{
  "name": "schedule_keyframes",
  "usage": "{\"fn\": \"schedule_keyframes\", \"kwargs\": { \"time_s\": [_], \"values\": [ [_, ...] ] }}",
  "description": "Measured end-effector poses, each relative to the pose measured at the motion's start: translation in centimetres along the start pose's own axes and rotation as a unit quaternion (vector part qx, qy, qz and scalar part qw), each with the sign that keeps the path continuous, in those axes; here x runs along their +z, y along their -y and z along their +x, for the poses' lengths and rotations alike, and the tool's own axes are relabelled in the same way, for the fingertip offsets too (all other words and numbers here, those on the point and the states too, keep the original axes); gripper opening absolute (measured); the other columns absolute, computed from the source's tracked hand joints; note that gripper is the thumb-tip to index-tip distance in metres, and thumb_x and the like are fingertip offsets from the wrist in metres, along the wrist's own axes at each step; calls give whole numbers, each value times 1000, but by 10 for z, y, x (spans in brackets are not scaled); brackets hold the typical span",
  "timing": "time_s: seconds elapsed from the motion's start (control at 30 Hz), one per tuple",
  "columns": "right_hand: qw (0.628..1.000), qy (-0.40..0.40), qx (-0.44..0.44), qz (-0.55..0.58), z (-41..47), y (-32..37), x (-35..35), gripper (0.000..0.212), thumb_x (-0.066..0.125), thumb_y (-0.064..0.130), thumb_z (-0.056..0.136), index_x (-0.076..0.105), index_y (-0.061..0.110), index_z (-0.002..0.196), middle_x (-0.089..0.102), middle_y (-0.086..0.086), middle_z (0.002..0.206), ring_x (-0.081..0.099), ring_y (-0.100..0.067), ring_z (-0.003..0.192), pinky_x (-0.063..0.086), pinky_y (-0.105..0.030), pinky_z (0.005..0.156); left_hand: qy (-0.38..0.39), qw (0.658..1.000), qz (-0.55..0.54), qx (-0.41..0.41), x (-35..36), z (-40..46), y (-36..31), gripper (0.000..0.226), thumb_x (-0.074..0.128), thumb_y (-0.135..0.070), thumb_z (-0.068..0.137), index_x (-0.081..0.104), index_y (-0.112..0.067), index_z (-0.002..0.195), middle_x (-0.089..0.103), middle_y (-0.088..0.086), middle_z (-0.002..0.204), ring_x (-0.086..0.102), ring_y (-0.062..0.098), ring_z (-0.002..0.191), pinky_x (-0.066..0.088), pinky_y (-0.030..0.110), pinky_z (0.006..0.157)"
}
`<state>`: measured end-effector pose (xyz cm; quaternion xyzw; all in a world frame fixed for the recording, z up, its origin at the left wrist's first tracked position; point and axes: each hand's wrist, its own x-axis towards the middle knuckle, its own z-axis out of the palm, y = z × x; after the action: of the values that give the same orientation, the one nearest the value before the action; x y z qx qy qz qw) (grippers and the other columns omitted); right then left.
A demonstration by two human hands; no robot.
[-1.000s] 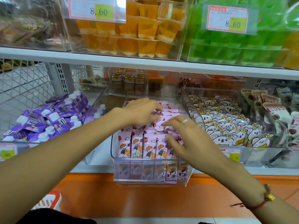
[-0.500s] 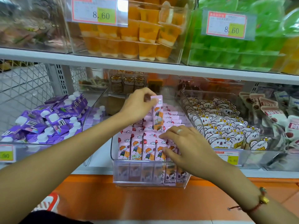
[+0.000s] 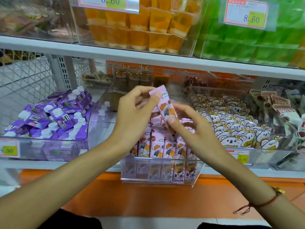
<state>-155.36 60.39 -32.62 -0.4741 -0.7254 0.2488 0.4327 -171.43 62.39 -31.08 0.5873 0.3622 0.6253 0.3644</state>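
A pink snack packet with a cartoon child on it is held up above a clear plastic bin on the lower shelf. My left hand pinches the packet's top end between thumb and fingers. My right hand grips its lower end with thumb and fingertips. Inside the bin stand rows of several like pink packets, upright and tightly packed. Both forearms reach in from below, and the right wrist wears a red cord bracelet.
A bin of purple capped pouches sits to the left, a bin of white koala-print packets to the right. Above, the upper shelf carries orange jelly cups and green jelly cups. An orange base panel runs below.
My left hand lifted one pink packet out of the bin and raised it. My right hand left the packed rows and took hold of the packet's lower end.
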Motion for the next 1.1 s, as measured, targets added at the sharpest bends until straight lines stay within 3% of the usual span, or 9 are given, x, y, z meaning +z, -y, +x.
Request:
{"fn": "schedule_keyframes", "kwargs": {
  "time_s": [0.1, 0.17, 0.3, 0.5, 0.6, 0.7, 0.9, 1.0, 1.1],
  "values": [
    [997, -8, 44, 70, 2, -2, 5, 27, 59, 31, 91, 61, 24, 118, 68, 7, 103, 64, 0, 91, 49, -14, 78, 29, 999, -30, -25, -4, -3, 6, 17, 58, -23, 94, 64, -26, 109, 69, -6, 111, 64, 3, 104, 54, 23, 84],
    [978, -18, 123, 167, 5, -4, 6, 32, 61, 31, 90, 59, 18, 119, 71, 9, 97, 66, 1, 89, 50, -15, 79, 39, 999, 0, -15, -7, -4, 10, 22, 54, -20, 96, 60, -26, 116, 64, -11, 119, 59, 0, 111, 51, 25, 91],
    [959, -30, 157, 233, 8, -7, 8, 37, 62, 28, 90, 58, 8, 121, 71, 17, 77, 65, 5, 76, 53, -13, 73, 76, 995, 71, -9, -5, -7, 17, 36, 58, -3, 84, 59, -33, 104, 61, -19, 106, 57, -8, 99, 51, 17, 79],
    [948, -46, 145, 278, 7, -1, 13, 17, 66, 21, 87, 63, 13, 102, 73, 5, 77, 70, -6, 76, 53, -14, 67, 96, 982, 165, 9, 1, -16, 27, 46, 81, -29, 71, 51, -34, 105, 56, -18, 102, 56, -2, 90, 50, 15, 64],
    [941, -60, 151, 296, 9, -2, 10, 19, 65, 22, 87, 60, 11, 102, 71, 6, 76, 68, -7, 77, 56, -26, 83, 93, 985, 144, 30, 1, -15, 24, 35, 77, -32, 78, 51, -33, 101, 59, -19, 101, 56, -6, 90, 46, 9, 61],
    [937, -50, 140, 317, 9, -3, 1, 11, 56, 23, 94, 64, 19, 100, 72, 8, 96, 65, -5, 91, 48, -27, 91, 114, 986, 124, 5, 2, -14, 22, 24, 69, -34, 84, 50, -36, 98, 61, -19, 105, 59, -5, 92, 46, 9, 67],
    [945, -59, 113, 301, 7, -3, 0, 26, 62, 14, 90, 59, 8, 115, 73, 2, 100, 69, -8, 91, 54, -22, 83, 135, 974, 179, 31, 1, -17, 26, 26, 69, -28, 86, 52, -32, 105, 57, -21, 116, 53, -5, 109, 44, 17, 89],
    [951, -85, 95, 282, 5, -3, 2, 28, 70, 18, 83, 60, 9, 107, 72, 2, 90, 70, -12, 87, 55, -22, 78, 97, 964, 234, 81, 1, -17, 25, 40, 77, -37, 76, 50, -33, 105, 55, -22, 110, 50, -6, 102, 42, 12, 79],
    [957, -90, 78, 264, 4, 0, 3, 44, 75, 29, 68, 59, 10, 105, 70, 2, 94, 70, -11, 92, 55, -20, 78, 86, 964, 232, 95, 0, -15, 25, 36, 76, -38, 76, 53, -31, 103, 59, -22, 101, 56, -2, 94, 50, 22, 73]
  ]
}}
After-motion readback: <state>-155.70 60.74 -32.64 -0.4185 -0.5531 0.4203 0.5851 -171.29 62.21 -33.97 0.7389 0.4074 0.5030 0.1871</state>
